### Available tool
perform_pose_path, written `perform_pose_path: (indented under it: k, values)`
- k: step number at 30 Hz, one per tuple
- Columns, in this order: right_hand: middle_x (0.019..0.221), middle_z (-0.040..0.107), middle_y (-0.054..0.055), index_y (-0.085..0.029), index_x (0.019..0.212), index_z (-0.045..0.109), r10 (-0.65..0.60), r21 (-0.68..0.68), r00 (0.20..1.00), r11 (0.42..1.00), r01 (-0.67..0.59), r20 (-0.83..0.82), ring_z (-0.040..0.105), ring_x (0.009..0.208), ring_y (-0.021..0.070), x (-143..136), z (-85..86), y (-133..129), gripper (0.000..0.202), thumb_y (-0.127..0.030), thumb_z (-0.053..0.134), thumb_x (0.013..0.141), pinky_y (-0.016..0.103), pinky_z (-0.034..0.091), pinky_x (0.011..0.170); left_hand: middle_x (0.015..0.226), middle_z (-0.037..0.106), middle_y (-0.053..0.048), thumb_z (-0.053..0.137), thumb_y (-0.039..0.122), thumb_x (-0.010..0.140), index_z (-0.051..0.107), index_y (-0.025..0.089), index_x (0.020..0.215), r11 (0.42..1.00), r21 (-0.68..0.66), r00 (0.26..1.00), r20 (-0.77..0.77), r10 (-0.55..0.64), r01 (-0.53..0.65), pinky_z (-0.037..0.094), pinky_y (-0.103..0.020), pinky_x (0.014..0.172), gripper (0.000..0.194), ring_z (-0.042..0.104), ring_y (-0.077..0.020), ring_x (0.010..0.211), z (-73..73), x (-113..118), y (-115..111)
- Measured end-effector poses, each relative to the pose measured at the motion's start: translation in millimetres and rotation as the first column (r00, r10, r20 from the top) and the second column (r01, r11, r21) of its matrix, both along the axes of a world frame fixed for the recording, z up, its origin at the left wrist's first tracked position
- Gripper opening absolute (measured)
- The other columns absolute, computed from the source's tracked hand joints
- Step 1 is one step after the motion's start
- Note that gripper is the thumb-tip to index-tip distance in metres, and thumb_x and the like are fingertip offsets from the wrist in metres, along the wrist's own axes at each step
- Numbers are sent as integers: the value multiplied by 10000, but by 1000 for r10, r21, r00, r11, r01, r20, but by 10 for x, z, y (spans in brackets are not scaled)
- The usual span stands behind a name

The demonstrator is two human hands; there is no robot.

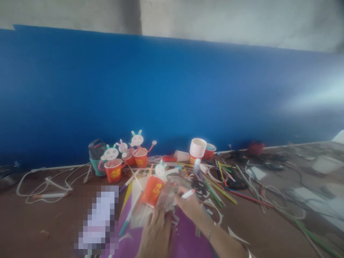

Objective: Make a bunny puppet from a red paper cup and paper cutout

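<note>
My left hand [156,234] lies flat with its fingers stretched forward, at small pale paper pieces on the purple sheet [185,236]. In my right hand [184,200] a white marker [188,194] is gripped like a pen, its reddish end pointing up and right. Its writing end comes down close to a small round white cutout [170,206] by my left fingertips; whether it touches I cannot tell. Just beyond my left hand a red paper cup [153,191] with yellow print stands tilted. A white rabbit-head cutout [160,170] shows behind that cup.
Rabbit-figure cups [113,171] stand at the back left beside a teal container [98,167]. A stack of paper cups [198,147] and a glue bottle [197,166] are behind my right hand. Coloured sticks [215,193], paper scraps and cables spread rightward. A pixelated phone-like object [99,218] lies left.
</note>
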State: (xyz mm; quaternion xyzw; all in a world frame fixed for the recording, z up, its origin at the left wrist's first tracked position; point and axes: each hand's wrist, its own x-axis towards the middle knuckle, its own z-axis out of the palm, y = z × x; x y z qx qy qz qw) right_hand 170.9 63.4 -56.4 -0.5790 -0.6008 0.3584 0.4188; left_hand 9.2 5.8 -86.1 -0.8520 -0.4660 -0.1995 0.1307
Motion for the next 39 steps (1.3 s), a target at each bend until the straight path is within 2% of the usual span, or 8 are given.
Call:
perform_pose_path:
  k: [4, 8, 14, 18, 28, 39]
  values:
    - [471, 381, -70, -227, 556, 378, -6, 4, 1000, 1000, 6, 21, 390, 481, 105, -6, 9, -8, 156, -258, 472, 677, 214, 316, 469, 1258, 602, -104, 450, 362, 915, 599, 225, 1220, 994, -111, 1000, 8, 5, -4, 466, -369, 884, 367, 552, -267, 1127, -4, -8, 3]
    - [479, 351, -74, -225, 558, 376, -12, 5, 999, 1000, 12, 38, 374, 489, 105, -10, 7, -13, 153, -254, 472, 675, 214, 307, 469, 1284, 583, -102, 441, 358, 921, 585, 231, 1238, 989, -150, 1000, 21, 13, -10, 446, -378, 913, 371, 533, -268, 1155, -13, -21, -6]
    - [481, 340, -75, -220, 565, 386, 4, 23, 999, 1000, -5, 53, 353, 487, 102, 0, -15, -7, 137, -243, 470, 670, 221, 291, 475, 1273, 592, -97, 462, 358, 914, 581, 236, 1236, 996, -92, 1000, 26, -5, 7, 444, -373, 902, 364, 545, -265, 1137, -28, -32, -17]
    - [478, 348, -75, -217, 578, 403, 9, -2, 998, 1000, -9, 55, 333, 474, 99, 4, -33, -3, 128, -245, 485, 673, 219, 273, 457, 1268, 597, -103, 467, 387, 911, 589, 227, 1225, 993, -115, 999, 36, 5, -1, 443, -375, 901, 373, 541, -270, 1144, -3, -23, -23]
    - [486, 356, -77, -215, 611, 433, 32, -7, 995, 999, -32, 91, 351, 480, 102, 3, 29, -34, 125, -280, 484, 705, 218, 299, 471, 1245, 611, -106, 450, 389, 918, 601, 218, 1212, 995, -103, 1000, 30, 8, -5, 449, -381, 889, 372, 554, -269, 1120, 32, -8, -23]
    - [499, 384, -75, -213, 596, 413, 36, 36, 996, 999, -39, 85, 368, 491, 93, -8, 19, -38, 149, -263, 498, 707, 198, 319, 471, 1178, 638, -94, 479, 409, 896, 634, 229, 1161, 999, -52, 997, 75, 7, -3, 440, -358, 866, 356, 565, -258, 1060, 99, -1, -27]
